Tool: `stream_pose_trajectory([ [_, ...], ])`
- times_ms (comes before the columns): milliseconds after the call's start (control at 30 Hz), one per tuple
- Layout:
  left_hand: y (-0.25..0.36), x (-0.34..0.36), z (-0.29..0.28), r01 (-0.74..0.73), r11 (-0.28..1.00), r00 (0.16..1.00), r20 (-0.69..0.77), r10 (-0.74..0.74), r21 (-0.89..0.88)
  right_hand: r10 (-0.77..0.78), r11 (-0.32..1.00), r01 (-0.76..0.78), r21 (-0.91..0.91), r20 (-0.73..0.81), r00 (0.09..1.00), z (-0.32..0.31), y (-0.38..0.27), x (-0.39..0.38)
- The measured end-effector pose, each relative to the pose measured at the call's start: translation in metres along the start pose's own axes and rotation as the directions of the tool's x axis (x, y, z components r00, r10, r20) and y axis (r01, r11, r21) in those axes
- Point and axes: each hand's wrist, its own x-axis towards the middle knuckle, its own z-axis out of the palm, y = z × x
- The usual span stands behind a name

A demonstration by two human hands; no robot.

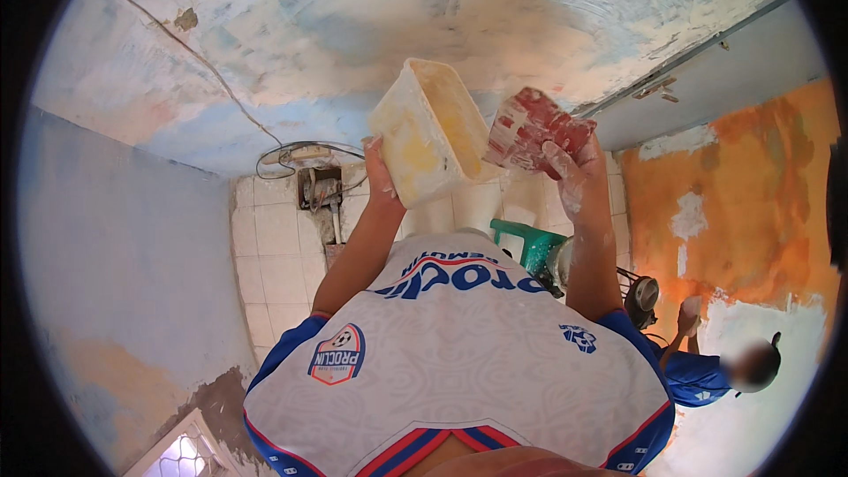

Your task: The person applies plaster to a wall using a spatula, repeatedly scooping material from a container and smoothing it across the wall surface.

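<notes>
My left hand (380,172) grips the near left side of a white rectangular plastic tub (415,146). The tub is tilted, its open mouth turned to the right, with whitish-yellow smears on its walls. In my right hand (574,166) is a red flat plastic spreader (534,128), coated with patches of whitish filler. The fingers close on its lower right edge. Spreader and tub mouth are side by side, and I cannot tell whether they touch. Whitish residue marks my right fingers and forearm.
Ahead rises a patchily plastered wall (336,26) with a cable (190,53) along it. An open floor box (320,190) lies among pale tiles. A green plastic stool (534,243) stands beneath my right arm. To the right, another person (698,375) works at an orange wall (751,203).
</notes>
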Motion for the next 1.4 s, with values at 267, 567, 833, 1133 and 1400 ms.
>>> stream_pose_trajectory([
  [267, -0.005, -0.002, -0.015, -0.026, 1.000, 0.996, -0.080, 0.027, 0.008, 0.033, 0.907, -0.059, 0.416, 0.069, 0.997, 0.008, 0.016, 0.016],
  [567, -0.033, 0.031, 0.002, 0.068, 0.996, 0.992, -0.113, -0.062, 0.058, -0.022, 0.879, 0.047, 0.475, -0.058, 0.998, -0.046, 0.019, 0.043],
  [833, -0.100, 0.082, 0.063, 0.086, 0.992, 0.985, -0.161, -0.069, 0.097, -0.034, 0.886, 0.059, 0.459, -0.062, 0.998, -0.135, -0.002, 0.097],
  [1133, -0.201, 0.163, 0.111, 0.145, 0.987, 0.975, -0.180, -0.130, 0.073, -0.054, 0.947, 0.070, 0.314, -0.059, 0.997, -0.243, -0.025, 0.153],
  [1400, -0.263, 0.190, 0.140, 0.161, 0.984, 0.972, -0.187, -0.144, 0.081, -0.059, 0.937, 0.072, 0.341, -0.049, 0.997, -0.307, -0.023, 0.180],
])
